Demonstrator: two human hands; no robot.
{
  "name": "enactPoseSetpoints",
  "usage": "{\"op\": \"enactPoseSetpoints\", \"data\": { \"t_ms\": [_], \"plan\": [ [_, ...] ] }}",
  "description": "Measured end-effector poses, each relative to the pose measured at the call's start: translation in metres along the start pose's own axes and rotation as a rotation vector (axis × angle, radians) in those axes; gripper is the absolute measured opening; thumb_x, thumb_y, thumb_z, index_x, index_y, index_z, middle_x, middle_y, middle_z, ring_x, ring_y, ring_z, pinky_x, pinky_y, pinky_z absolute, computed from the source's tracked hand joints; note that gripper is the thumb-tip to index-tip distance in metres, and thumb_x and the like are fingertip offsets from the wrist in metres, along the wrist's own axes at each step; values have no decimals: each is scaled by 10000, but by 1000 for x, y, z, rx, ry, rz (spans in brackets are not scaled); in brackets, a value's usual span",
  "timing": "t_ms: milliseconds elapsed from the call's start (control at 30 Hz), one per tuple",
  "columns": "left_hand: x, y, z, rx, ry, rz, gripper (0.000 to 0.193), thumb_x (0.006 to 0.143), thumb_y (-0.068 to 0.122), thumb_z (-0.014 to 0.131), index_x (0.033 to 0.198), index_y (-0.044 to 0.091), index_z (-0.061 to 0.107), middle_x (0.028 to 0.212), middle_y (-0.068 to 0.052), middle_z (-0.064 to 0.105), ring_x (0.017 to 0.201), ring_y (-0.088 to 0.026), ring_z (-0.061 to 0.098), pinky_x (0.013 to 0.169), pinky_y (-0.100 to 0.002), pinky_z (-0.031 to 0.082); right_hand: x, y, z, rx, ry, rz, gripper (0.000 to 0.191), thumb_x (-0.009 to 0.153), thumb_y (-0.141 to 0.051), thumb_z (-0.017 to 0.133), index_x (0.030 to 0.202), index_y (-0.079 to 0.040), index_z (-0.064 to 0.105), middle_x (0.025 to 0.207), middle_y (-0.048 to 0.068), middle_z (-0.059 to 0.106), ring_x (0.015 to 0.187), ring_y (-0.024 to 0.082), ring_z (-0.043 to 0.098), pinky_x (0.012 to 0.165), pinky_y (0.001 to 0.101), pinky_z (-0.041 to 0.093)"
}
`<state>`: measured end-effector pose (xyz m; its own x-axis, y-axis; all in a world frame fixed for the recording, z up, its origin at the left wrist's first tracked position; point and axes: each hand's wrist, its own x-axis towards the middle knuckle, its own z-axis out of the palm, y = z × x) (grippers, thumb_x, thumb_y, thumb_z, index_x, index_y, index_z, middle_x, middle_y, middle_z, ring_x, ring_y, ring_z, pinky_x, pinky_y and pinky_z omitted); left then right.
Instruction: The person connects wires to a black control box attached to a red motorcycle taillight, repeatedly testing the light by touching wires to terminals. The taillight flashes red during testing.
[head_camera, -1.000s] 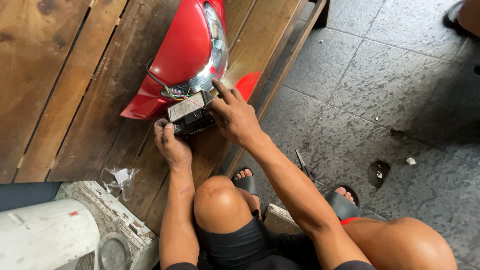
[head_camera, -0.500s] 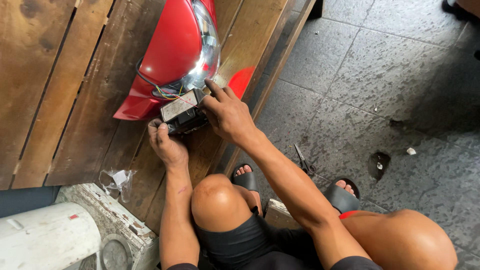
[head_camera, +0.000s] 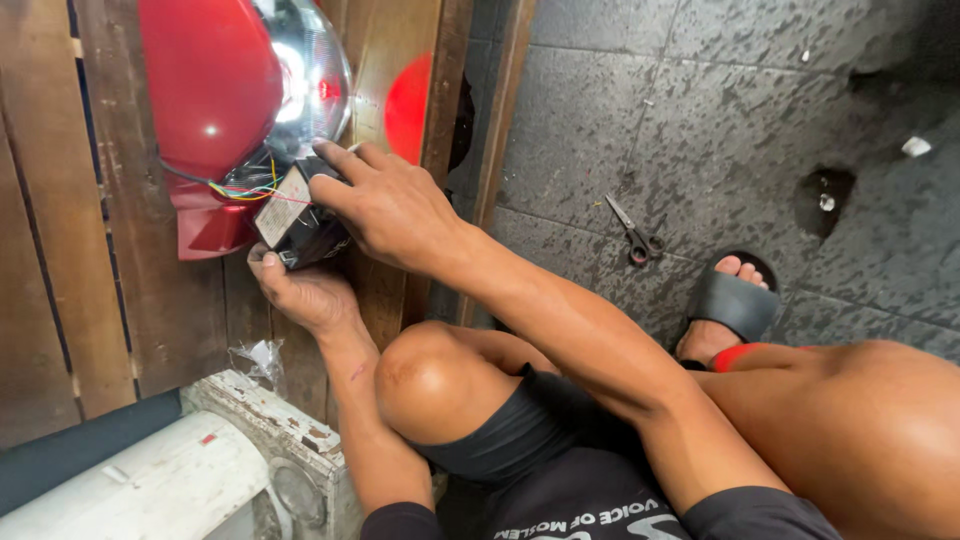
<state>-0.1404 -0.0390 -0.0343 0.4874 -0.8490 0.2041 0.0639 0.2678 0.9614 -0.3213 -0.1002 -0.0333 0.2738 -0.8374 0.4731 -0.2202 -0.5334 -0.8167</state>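
Hands meet on a small black boxy part (head_camera: 300, 215) with a pale rectangular label on its face, held against the lower edge of a glossy red motorcycle cover (head_camera: 205, 90). The left hand (head_camera: 300, 290) cups the black part from underneath, fingers curled round its bottom edge. The right hand (head_camera: 385, 205) presses down on it from above, fingers spread and bent over its top corner, so both hands are closed on the same piece. Thin coloured wires (head_camera: 240, 188), yellow, green and red among them, run from the red cover into the part. A clear ribbed headlamp lens (head_camera: 310, 70) sits set in the cover's smooth rounded shell, bright and reflective.

All this rests on a platform of rough brown wooden planks (head_camera: 50, 250), grain running lengthwise with dark gaps between boards. The black part lies near the platform's right edge, where the wood stops and a dark, mottled stone floor (head_camera: 700, 110) begins. On that floor, well apart from the hands, lie small scissors (head_camera: 632, 232) beside a foot in a black rubber sandal (head_camera: 735, 300). A worn white casing with chipped paint (head_camera: 180, 480) crowds the platform's near corner, with a scrap of crumpled clear plastic (head_camera: 258, 358) just above it. The bent knees close off the space below the hands; the floor to the right is open.
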Motion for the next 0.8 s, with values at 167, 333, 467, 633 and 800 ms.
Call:
{"op": "enactPoseSetpoints", "data": {
  "t_ms": [167,333,467,633,800],
  "plan": [
    [-4,-14,9,8,-29,-4,530,936,392,575,1316,24,539,1360,-183,586,1292,-328,576,1176,-520,454,-3,14,-7,90,-9,14,259,844,-121,668,1099,-130,619,1571,73,469,1103,335,612,826,453,562],
    [-7,-33,12,29,-10,-53,617,952,434,524,1397,7,538,1431,-195,576,1365,-347,548,1206,-517,419,-7,32,-9,143,29,22,271,837,-113,658,1104,-133,623,1560,89,469,1152,333,609,800,434,561],
    [-7,-45,15,52,21,-109,669,950,449,502,1436,-11,517,1454,-191,558,1388,-337,526,1217,-498,404,-10,48,-9,146,97,11,254,854,-199,668,1098,-134,635,1515,118,511,1146,325,614,802,423,556],
    [-8,-54,25,64,-5,-143,720,930,469,504,1483,8,473,1507,-171,503,1419,-317,492,1223,-482,395,-10,57,-11,148,155,50,228,844,-251,693,1038,-137,657,1466,203,547,1097,322,628,771,417,547],
    [-10,-58,37,122,13,-167,753,915,487,498,1512,34,423,1526,-161,479,1431,-317,478,1225,-486,389,-7,65,-15,183,158,71,259,788,-274,707,1009,-147,665,1426,241,567,1072,342,635,770,430,545]
  ]
}}
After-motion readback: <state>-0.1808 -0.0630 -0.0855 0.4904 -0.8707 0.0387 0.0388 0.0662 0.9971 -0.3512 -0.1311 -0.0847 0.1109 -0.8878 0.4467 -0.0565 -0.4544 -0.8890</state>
